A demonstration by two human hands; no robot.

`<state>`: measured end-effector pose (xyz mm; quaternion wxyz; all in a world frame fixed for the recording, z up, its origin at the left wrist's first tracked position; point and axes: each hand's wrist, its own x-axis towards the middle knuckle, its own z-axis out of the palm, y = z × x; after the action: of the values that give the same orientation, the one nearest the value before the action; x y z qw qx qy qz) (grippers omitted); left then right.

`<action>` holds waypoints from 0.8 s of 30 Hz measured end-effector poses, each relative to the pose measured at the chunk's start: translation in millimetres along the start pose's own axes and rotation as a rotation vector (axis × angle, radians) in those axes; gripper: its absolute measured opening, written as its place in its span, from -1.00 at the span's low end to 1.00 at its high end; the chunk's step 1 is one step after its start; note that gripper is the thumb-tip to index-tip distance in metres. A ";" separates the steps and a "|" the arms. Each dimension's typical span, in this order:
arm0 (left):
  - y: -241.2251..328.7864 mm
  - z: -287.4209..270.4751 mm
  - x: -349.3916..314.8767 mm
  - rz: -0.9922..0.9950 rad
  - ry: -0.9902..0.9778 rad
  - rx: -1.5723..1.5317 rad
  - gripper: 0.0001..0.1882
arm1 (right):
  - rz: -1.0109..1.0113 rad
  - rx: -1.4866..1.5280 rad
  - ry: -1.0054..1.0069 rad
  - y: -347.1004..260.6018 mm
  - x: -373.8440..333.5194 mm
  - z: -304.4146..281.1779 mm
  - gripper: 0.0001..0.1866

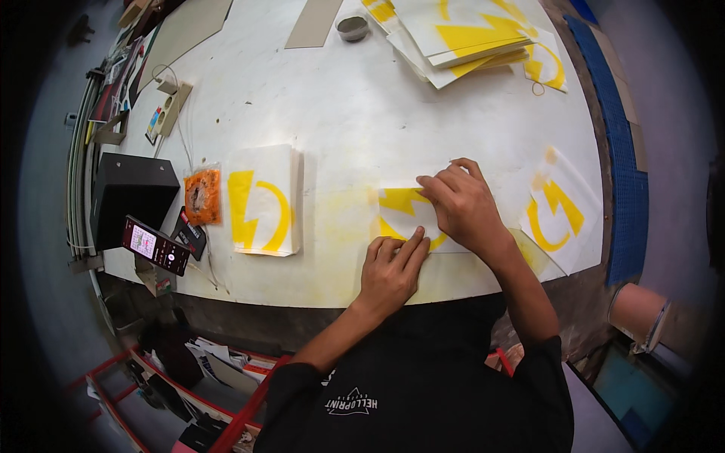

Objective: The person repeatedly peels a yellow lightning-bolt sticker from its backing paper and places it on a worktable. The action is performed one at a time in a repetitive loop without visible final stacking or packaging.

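Note:
A white sheet with a yellow printed design (pixel 399 201) lies on the white table in front of me, partly covered by both hands. My left hand (pixel 391 273) rests on its near edge, fingers stretched out and pressing flat. Over the sheet's far right part is my right hand (pixel 464 208), its fingers bent together in a pinch close to the far edge. What those fingertips hold, if anything, is too small to make out. To the left stands a neat stack of similar yellow-printed sheets (pixel 261 202). Another loose yellow-printed sheet (pixel 560 208) lies at the right.
Stacked yellow-printed sheets (pixel 476 41) and a small grey dish (pixel 353 29) are at the back. On the left are a black box (pixel 136 189), a lit phone (pixel 155 245), an orange packet (pixel 202 198) and a power strip (pixel 174 109). A red-framed shelf (pixel 249 408) stands below the table.

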<state>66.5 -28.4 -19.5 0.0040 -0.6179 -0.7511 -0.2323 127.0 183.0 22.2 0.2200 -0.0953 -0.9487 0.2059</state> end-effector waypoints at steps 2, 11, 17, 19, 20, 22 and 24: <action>-6.6 6.1 0.5 -0.003 -0.011 0.005 -0.60 | 0.033 0.001 -0.007 7.9 1.0 11.1 -0.84; -27.8 -24.0 40.4 -0.146 -0.336 -0.037 -0.09 | 0.092 -0.385 0.021 -13.7 -22.5 37.7 -0.54; -30.7 -23.4 39.1 -0.131 -0.321 -0.032 -0.06 | 0.325 -0.175 -0.186 -7.7 -80.1 5.7 -0.27; -28.0 -26.2 40.6 -0.143 -0.340 -0.008 -0.07 | 0.332 -0.194 -0.120 -2.6 -99.3 -16.1 -0.31; -26.8 -27.3 42.2 -0.148 -0.344 0.006 -0.07 | 0.300 -0.205 -0.060 -3.7 -109.3 -27.2 -0.35; -20.8 -28.9 34.7 -0.198 -0.325 0.029 -0.08 | 0.410 -0.242 0.110 -8.1 -150.0 -39.7 -0.43; -18.5 -27.6 27.1 -0.214 -0.297 0.031 -0.09 | 0.562 -0.363 0.180 -10.6 -182.0 -52.4 -0.51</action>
<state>35.2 -15.5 6.7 -0.1223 -0.5618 -0.8084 -0.1261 311.0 142.4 0.8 0.2172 -0.4081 -0.8834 0.0770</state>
